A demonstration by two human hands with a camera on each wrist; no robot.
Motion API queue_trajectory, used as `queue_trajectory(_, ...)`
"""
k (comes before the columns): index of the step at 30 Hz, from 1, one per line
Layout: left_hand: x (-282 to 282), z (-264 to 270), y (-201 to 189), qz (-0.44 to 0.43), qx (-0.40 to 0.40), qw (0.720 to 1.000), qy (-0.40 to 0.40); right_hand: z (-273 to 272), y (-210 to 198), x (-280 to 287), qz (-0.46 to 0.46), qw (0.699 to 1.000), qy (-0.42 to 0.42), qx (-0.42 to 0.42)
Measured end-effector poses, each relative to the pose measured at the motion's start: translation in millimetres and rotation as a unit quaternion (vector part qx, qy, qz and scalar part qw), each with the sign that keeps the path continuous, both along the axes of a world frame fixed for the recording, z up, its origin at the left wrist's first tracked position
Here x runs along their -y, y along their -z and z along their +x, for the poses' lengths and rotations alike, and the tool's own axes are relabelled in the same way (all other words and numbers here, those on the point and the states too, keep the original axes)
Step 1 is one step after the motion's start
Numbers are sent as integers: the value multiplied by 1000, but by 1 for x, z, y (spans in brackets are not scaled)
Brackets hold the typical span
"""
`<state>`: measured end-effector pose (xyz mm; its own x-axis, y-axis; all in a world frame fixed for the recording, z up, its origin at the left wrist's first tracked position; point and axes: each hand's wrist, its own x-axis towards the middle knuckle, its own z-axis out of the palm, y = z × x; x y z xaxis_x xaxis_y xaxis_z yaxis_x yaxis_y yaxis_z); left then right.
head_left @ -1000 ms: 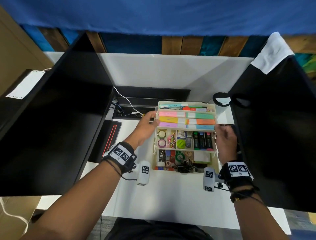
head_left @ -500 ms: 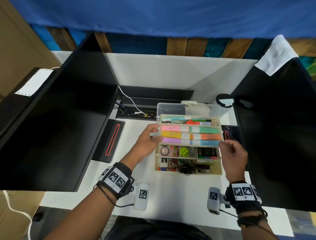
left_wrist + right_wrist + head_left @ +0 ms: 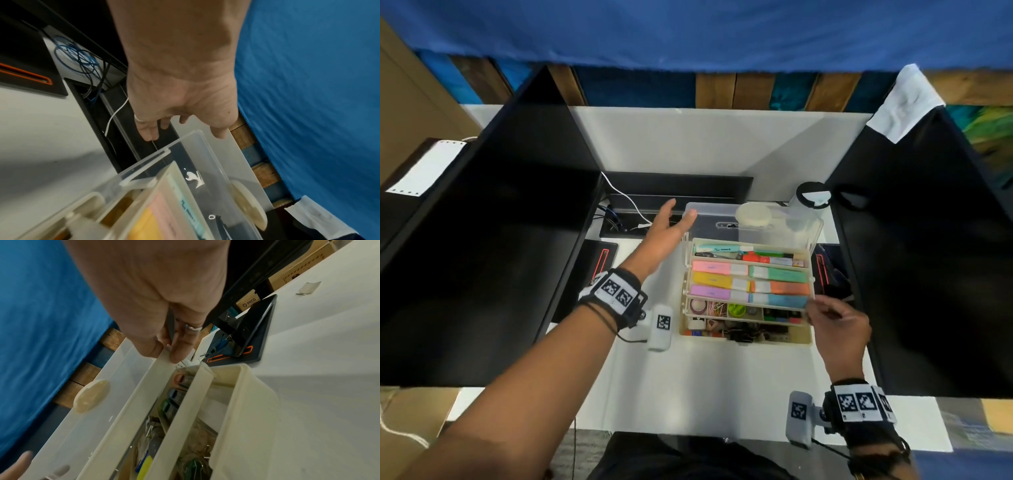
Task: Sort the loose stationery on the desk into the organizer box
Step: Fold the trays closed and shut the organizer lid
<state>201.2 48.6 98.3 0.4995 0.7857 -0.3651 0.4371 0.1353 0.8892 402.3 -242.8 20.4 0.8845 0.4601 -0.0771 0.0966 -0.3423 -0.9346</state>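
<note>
Head view: I am looking down at a white desk (image 3: 722,383) walled in by black panels, and I am reading it from left to right. At the far left a black panel (image 3: 482,274) is standing along the desk's edge, with a flat black device with a red stripe (image 3: 599,270) lying just beside its foot. Next, my left hand (image 3: 659,236) is reaching forward with its fingers straight and spread, gripping nothing; its fingertips are lying at the left corner of the clear lid (image 3: 756,222), and in the left wrist view the thumb (image 3: 219,133) is hanging just above the lid's rim (image 3: 197,134), though I cannot tell whether it is touching. The lid is standing open behind the organizer box (image 3: 746,337), which is sitting mid-desk. Its upper tray (image 3: 750,279) is holding coloured sticky-note pads and pens and is sitting over the back of the lower compartments, where tape rolls, paper clips and binder clips are showing. Further right, my right hand (image 3: 837,325) is pinching the upper tray's right end between thumb and fingers; the right wrist view is showing the fingertips (image 3: 179,353) closed on the tray's cream edge (image 3: 144,394). Beyond it, another black panel (image 3: 928,257) is closing off the right side
</note>
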Motion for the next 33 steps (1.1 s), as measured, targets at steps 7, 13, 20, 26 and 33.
queue_trajectory(7,-11,15,2,-1,9,999,33,-7,6,9,-20,999,-25,36)
queue_trajectory(13,19,-4,12,144,-32,984,102,-20,9,21,-43,997,-30,48)
queue_trajectory(20,79,-55,43,266,13,957,112,-28,17,25,-72,996,-25,55)
queue_trajectory(26,112,-74,56,279,12,954,105,-32,12,26,-99,994,-17,45)
queue_trajectory(33,116,-84,61,286,4,951,122,-35,8,36,-18,996,-8,-83)
